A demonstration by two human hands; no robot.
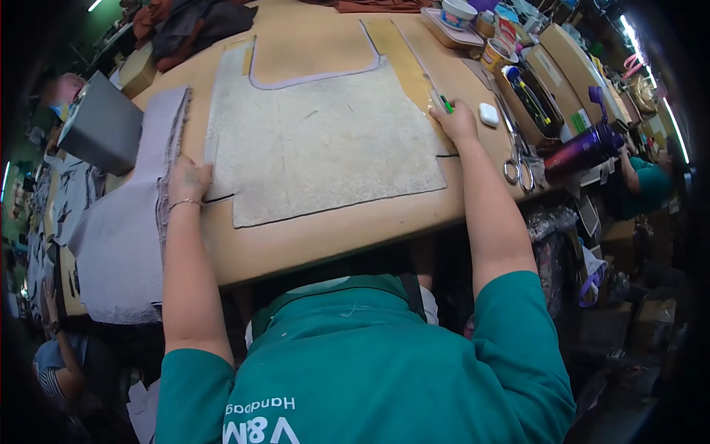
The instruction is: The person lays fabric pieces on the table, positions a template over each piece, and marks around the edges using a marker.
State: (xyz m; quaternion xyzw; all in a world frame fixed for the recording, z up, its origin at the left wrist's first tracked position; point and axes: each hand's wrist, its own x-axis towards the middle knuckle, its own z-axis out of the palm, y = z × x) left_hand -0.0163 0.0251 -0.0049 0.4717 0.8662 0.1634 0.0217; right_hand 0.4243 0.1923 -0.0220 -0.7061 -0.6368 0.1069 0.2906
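A large pale template (333,140) with a U-shaped cutout at its far side lies flat on the wooden table (318,248). Yellow tape (403,63) covers its upper right arm. My right hand (455,122) is closed on a green pen (447,103) at the template's right edge. At the left edge, my left hand (191,180) rests between the template and a stack of grey-lilac fabric (122,226); its fingers are bent and partly hidden, so I cannot tell whether they grip anything. Dark lines show beside the template's lower corners.
A grey box (103,126) stands at the left. On the right are a white case (488,114), scissors (518,166), a box of pens (529,103), a purple bottle (584,152) and food tubs (497,55). Dark cloth (207,29) lies at the back. Other people are at both sides.
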